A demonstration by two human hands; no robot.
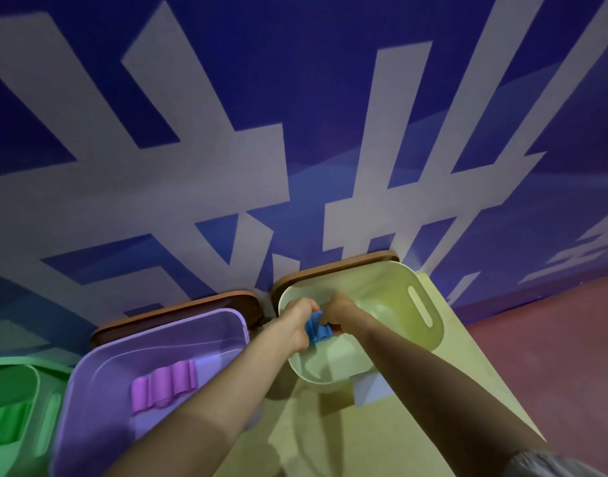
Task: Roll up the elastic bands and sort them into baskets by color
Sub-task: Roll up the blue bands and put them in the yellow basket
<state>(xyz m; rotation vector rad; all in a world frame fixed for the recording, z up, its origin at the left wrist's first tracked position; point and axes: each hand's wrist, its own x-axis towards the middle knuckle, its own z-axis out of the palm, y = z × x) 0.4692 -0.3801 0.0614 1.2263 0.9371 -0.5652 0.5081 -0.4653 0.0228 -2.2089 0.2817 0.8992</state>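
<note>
— What do the baskets hold?
— The green basket [49, 418] at eight o'clock has green rolls [8, 421]. The purple basket [89, 407] at seven has purple rolls [164, 385].
— And the blue band [317, 329]?
— It's above the cream basket [429, 304] at five, on the table [330, 442]. The left hand [297, 321] and right hand [337, 309] both clench it.
— Any writing?
— Large white characters on the blue wall [226, 166] at twelve, cropped; I cannot read them.

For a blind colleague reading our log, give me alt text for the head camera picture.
The left hand and right hand grip a blue elastic band over a pale yellow basket. To its left a purple basket holds rolled purple bands, and a green basket at the frame edge holds green bands.
</note>
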